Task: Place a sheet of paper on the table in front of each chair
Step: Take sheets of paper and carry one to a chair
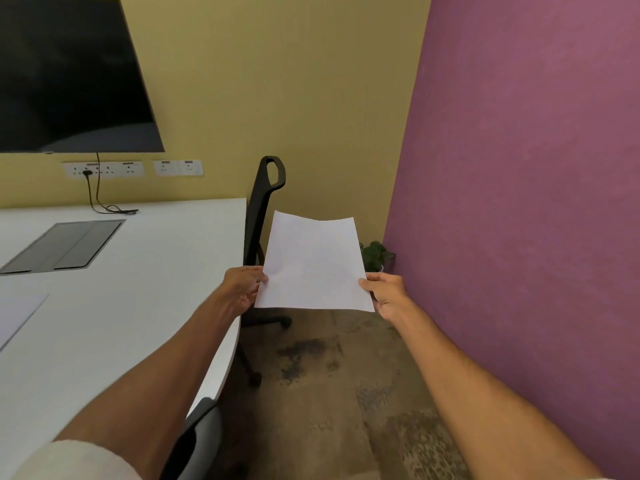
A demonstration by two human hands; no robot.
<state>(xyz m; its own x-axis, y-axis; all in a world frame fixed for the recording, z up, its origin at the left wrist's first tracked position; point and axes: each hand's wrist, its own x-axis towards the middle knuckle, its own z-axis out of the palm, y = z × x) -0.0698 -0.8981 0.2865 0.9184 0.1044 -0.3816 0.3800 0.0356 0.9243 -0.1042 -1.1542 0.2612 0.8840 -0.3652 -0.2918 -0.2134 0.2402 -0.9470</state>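
Note:
I hold a white sheet of paper (313, 265) in the air beyond the right end of the white table (138, 271). My left hand (242, 287) pinches its lower left edge and my right hand (384, 294) pinches its lower right corner. A black chair (265, 202) stands at the table's right edge, partly hidden behind the sheet. A second chair (197, 441) is tucked under the near edge, below my left arm. Another sheet of paper (19, 317) lies flat on the table at the far left.
A dark screen (69, 74) hangs on the yellow wall above sockets with a black cable (100, 199). A grey hatch (62, 245) is set into the tabletop. A small plant (375, 254) stands in the corner by the purple wall (519, 202). Brown carpet covers the floor.

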